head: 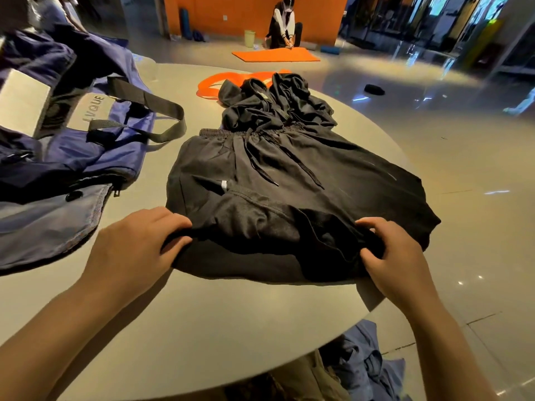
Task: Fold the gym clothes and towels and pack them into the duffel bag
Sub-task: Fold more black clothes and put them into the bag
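Left hand and right hand each pinch the near hem of the black shorts, fingers curled in a closed grip. The shorts lie flat on the surface, stretching away from both hands, the duffel bag beside them at left

A pair of black shorts lies spread flat in the middle, waistband and loose drawstrings at the far end, its near hem bunched and lifted. Just beyond it sits a crumpled black garment, touching the waistband. The blue duffel bag lies open on the left, grey straps draped over it.
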Motion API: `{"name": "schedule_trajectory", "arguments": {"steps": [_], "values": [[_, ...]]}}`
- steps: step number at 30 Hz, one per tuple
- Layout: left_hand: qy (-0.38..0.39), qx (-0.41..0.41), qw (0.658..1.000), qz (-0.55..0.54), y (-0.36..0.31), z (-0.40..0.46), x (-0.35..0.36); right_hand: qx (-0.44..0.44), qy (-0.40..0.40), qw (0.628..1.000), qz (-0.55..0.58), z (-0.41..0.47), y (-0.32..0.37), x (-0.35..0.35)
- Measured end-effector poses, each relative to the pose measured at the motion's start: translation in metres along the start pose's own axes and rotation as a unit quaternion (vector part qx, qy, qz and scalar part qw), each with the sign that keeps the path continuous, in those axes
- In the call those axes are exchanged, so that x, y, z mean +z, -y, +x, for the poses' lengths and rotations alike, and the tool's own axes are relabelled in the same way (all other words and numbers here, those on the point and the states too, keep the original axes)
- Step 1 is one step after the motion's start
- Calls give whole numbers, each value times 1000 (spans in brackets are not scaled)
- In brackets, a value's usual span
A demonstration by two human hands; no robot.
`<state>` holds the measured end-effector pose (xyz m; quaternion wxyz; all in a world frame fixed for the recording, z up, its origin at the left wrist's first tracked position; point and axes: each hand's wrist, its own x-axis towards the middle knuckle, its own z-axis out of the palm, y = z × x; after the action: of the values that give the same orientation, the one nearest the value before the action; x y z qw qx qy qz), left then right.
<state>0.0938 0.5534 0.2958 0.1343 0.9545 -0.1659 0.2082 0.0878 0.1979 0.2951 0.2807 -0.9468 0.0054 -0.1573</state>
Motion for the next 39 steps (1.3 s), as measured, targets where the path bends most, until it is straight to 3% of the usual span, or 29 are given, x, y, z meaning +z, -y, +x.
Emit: {"name": "schedule_trajectory", "arguments": {"steps": [4,8,13,17,22,25,27,31,34,37,39], "values": [[-10,-3,1000,-11,2,4,-4,-86,-27,996,-24,-12,4,-9],[2,8,1000,17,1,8,8,-135,16,985,-101,-19,12,-1],[-42,-20,999,-22,11,5,6,-257,-119,948,-142,-28,10,6],[-56,-81,992,-78,19,-13,-6,-313,-114,916,-223,-46,-4,2],[-93,-234,937,-243,39,-30,2,-303,-70,916,-253,-60,-5,7],[-85,-179,973,-118,39,-36,-11,-289,-51,945,-146,-66,2,5],[-63,-145,985,-68,26,-37,-19,-230,-54,972,-21,-68,7,2],[-32,-185,979,-73,4,-36,-15,-126,-63,984,105,-51,11,0],[-52,-167,983,-49,9,-35,-16,-104,28,992,63,-35,6,8],[-77,-133,988,20,32,-42,-20,-81,58,993,-68,-28,-3,11],[-70,-118,990,36,37,-49,-22,-54,81,991,-91,-25,-5,4]]}}
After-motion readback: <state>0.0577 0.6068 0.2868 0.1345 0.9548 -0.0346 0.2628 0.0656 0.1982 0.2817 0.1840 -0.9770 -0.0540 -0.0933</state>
